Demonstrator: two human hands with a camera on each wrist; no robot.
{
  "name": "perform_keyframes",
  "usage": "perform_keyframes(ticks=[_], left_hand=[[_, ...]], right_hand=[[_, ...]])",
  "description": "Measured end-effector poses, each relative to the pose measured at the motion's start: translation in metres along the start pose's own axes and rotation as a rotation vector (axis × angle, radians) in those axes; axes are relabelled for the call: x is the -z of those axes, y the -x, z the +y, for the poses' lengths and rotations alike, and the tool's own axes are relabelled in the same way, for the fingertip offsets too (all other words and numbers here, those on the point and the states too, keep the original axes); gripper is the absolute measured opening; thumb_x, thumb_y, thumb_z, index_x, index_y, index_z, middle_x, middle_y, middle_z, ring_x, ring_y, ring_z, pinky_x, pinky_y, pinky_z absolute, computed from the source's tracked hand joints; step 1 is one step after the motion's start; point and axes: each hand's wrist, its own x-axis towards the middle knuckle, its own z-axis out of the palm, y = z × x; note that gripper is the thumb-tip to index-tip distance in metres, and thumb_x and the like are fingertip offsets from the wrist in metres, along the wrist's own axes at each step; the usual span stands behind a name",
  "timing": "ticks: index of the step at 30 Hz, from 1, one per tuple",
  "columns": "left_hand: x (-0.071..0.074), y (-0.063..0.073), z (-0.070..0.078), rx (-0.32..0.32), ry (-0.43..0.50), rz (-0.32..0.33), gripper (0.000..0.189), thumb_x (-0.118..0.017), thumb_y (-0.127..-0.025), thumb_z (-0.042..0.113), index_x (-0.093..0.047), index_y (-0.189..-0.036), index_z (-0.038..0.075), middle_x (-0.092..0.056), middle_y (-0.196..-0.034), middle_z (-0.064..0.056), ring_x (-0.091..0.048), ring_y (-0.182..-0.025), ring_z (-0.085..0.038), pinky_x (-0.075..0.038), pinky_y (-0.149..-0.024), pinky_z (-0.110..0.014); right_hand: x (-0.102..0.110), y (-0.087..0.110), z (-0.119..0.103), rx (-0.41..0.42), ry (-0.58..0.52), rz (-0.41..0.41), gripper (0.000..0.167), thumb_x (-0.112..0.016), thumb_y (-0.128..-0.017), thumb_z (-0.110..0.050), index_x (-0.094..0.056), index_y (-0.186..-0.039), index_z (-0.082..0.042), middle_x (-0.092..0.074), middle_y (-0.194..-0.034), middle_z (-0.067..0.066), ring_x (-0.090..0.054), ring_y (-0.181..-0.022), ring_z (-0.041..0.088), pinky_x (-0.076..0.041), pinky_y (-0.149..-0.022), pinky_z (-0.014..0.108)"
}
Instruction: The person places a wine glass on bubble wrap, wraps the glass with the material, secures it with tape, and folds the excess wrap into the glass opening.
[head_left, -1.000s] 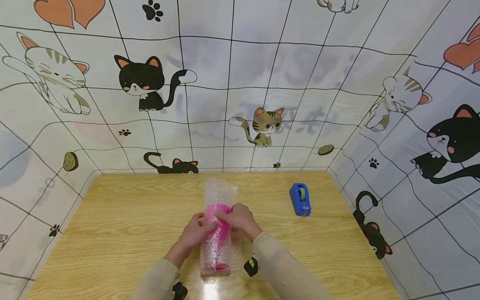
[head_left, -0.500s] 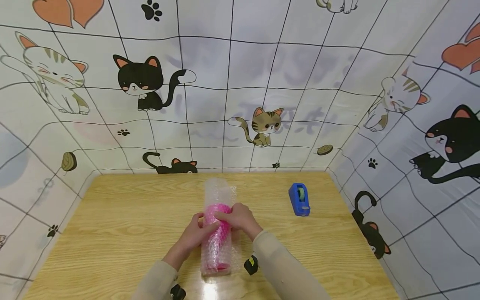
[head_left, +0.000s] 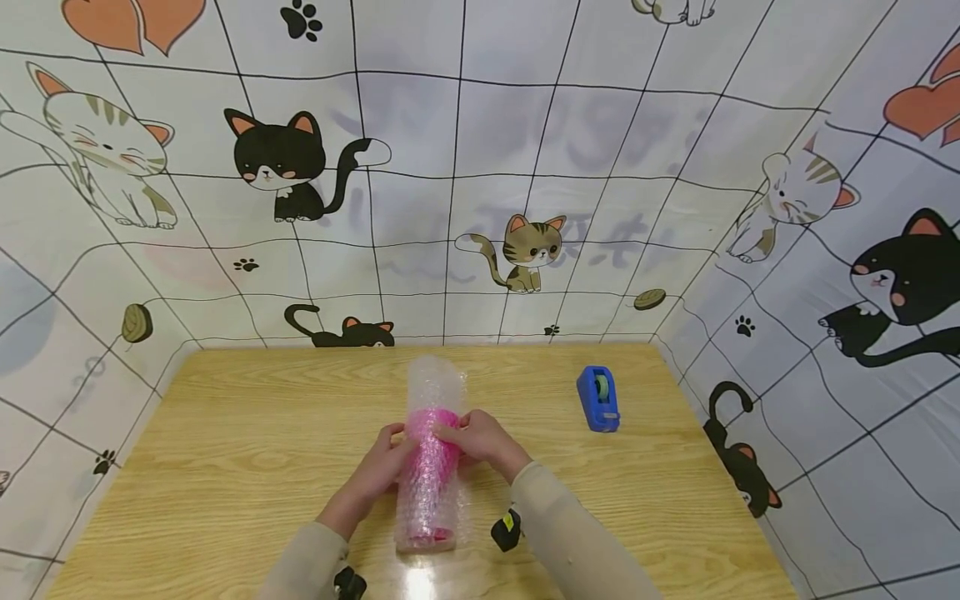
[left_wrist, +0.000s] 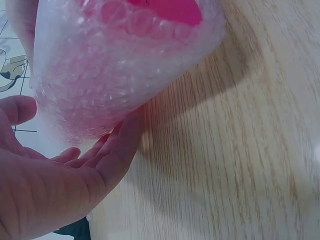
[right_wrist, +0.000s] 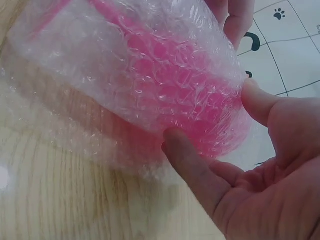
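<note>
A long roll of bubble wrap [head_left: 429, 500] surrounds something bright pink [right_wrist: 175, 85] and lies lengthwise on the table in the head view. My right hand [head_left: 483, 442] holds its right side, the thumb on top and the fingers along the side. From the left, my left hand [head_left: 378, 471] touches the roll; in the left wrist view the fairly straight fingers [left_wrist: 117, 150] lie against its underside, with the thumb apart from them. A loose flap of wrap [right_wrist: 75, 125] spreads out on the right side. The wrap blurs the pink thing's shape.
A blue tape dispenser [head_left: 598, 400] with a pale green roll stands at the back right of the wooden table [head_left: 262, 433]. Cat-printed cloth [head_left: 420, 208] hangs behind the table and on both sides. Dark wrist cameras [head_left: 506, 530] sit close to the tabletop.
The wrapped roll has shifted slightly left, and its loose right flap shows less. The left hand has moved a little left, its thumb drawing back from the top of the roll.
</note>
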Motion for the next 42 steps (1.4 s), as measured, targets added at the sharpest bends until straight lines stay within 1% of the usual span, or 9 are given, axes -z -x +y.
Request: perform_keyframes(ticks=[3, 10, 16, 20, 24, 27, 31, 36, 42], left_hand=[[0.0014, 0.0003, -0.0004, 0.003, 0.002, 0.000, 0.070, -0.052, -0.098, 0.043, -0.022, -0.148, 0.004, -0.044, -0.141, -0.030, -0.063, -0.110, -0.033, -0.057, -0.083, -0.047], [0.0036, 0.0002, -0.0001, 0.017, 0.005, 0.005, 0.076, -0.057, -0.095, 0.045, -0.023, -0.147, 0.002, -0.046, -0.140, -0.029, -0.063, -0.108, -0.030, -0.057, -0.082, -0.044], [0.0038, -0.0002, 0.0012, 0.023, 0.010, 0.005, 0.077, -0.060, -0.093, 0.045, -0.023, -0.147, 0.002, -0.045, -0.139, -0.028, -0.062, -0.109, -0.029, -0.057, -0.083, -0.045], [0.0037, 0.0002, 0.0028, 0.029, 0.001, 0.004, 0.077, -0.059, -0.093, 0.046, -0.022, -0.147, 0.005, -0.045, -0.140, -0.027, -0.062, -0.111, -0.030, -0.057, -0.084, -0.047], [0.0042, 0.0006, 0.0032, 0.036, -0.010, 0.000, 0.077, -0.057, -0.094, 0.047, -0.020, -0.147, 0.006, -0.042, -0.143, -0.027, -0.061, -0.113, -0.032, -0.056, -0.086, -0.048], [0.0042, -0.0001, 0.0025, 0.041, -0.010, 0.003, 0.078, -0.057, -0.094, 0.047, -0.019, -0.148, 0.006, -0.042, -0.143, -0.027, -0.060, -0.113, -0.032, -0.056, -0.086, -0.047], [0.0041, -0.0013, 0.0009, 0.044, -0.008, 0.007, 0.081, -0.059, -0.092, 0.048, -0.017, -0.148, 0.005, -0.043, -0.142, -0.027, -0.060, -0.113, -0.032, -0.056, -0.086, -0.047], [0.0046, -0.0016, 0.0003, 0.046, -0.005, 0.015, 0.083, -0.061, -0.091, 0.047, -0.017, -0.148, 0.005, -0.042, -0.142, -0.028, -0.060, -0.114, -0.033, -0.056, -0.086, -0.047], [0.0050, -0.0015, 0.0007, 0.049, -0.013, 0.020, 0.083, -0.062, -0.091, 0.046, -0.018, -0.148, 0.003, -0.043, -0.141, -0.028, -0.061, -0.112, -0.033, -0.056, -0.086, -0.047]], right_hand=[[-0.0002, -0.0025, 0.0020, 0.012, -0.031, -0.029, 0.049, -0.067, -0.090, -0.042, -0.060, -0.107, 0.003, -0.065, -0.092, 0.011, -0.069, -0.080, 0.024, -0.059, -0.079, 0.042], [-0.0002, -0.0028, 0.0028, 0.018, -0.095, -0.068, 0.056, -0.064, -0.094, -0.036, -0.053, -0.127, 0.007, -0.064, -0.106, 0.015, -0.067, -0.089, 0.021, -0.058, -0.085, 0.043], [-0.0006, -0.0020, 0.0033, -0.001, -0.138, -0.100, 0.055, -0.061, -0.096, -0.036, -0.053, -0.130, 0.006, -0.065, -0.108, 0.014, -0.066, -0.092, 0.020, -0.057, -0.088, 0.043], [-0.0012, -0.0024, 0.0037, 0.000, -0.137, -0.090, 0.053, -0.061, -0.096, -0.036, -0.054, -0.129, 0.005, -0.065, -0.105, 0.013, -0.067, -0.089, 0.023, -0.057, -0.086, 0.043], [-0.0014, -0.0018, 0.0048, -0.012, -0.126, -0.064, 0.053, -0.063, -0.094, -0.036, -0.049, -0.128, 0.002, -0.064, -0.105, 0.013, -0.068, -0.089, 0.026, -0.058, -0.083, 0.042], [-0.0016, -0.0009, 0.0051, -0.019, -0.118, -0.047, 0.051, -0.064, -0.094, -0.037, -0.046, -0.125, -0.001, -0.062, -0.107, 0.013, -0.067, -0.088, 0.026, -0.058, -0.080, 0.039], [-0.0032, -0.0012, 0.0054, -0.025, -0.125, -0.043, 0.046, -0.063, -0.094, -0.036, -0.047, -0.122, -0.003, -0.060, -0.107, 0.012, -0.066, -0.085, 0.025, -0.059, -0.078, 0.038], [-0.0046, 0.0003, 0.0040, -0.012, -0.131, -0.031, 0.047, -0.063, -0.095, -0.035, -0.048, -0.123, -0.002, -0.058, -0.105, 0.013, -0.065, -0.089, 0.028, -0.058, -0.081, 0.042], [-0.0066, 0.0007, 0.0031, 0.006, -0.118, -0.012, 0.047, -0.063, -0.095, -0.034, -0.049, -0.124, 0.000, -0.059, -0.103, 0.012, -0.065, -0.090, 0.026, -0.059, -0.082, 0.042]])
